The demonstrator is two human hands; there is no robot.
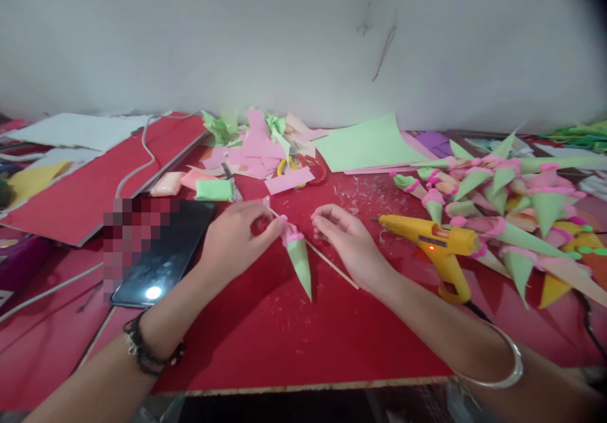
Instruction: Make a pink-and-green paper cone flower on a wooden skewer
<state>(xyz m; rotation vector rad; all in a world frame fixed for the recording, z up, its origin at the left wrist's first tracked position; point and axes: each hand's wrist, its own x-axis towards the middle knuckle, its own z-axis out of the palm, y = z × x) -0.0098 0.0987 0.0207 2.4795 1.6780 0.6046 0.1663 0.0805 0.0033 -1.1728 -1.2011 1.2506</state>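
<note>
A small light-green paper cone point(299, 262) with a pink trim round its wide end hangs point toward me over the red tabletop. My left hand point(239, 236) is closed, thumb and fingertips at the cone's pink end. My right hand point(353, 246) is held just to the right of the cone, thumb and fingertips pressed together. Whatever may be between them is too small to tell. A thin wooden stick point(334, 265) runs slantwise behind the cone, its lower end by my right hand. Right of that hand lies a yellow glue gun point(429, 239), its small light glowing.
Finished-looking paper cones point(502, 189) are heaped at the right. Pink paper scraps point(258, 151), scissors point(320, 169) and a green sheet point(363, 141) lie at the back. A phone point(175, 252), a green packet point(214, 190) and a red board point(95, 186) with a white cable are on the left.
</note>
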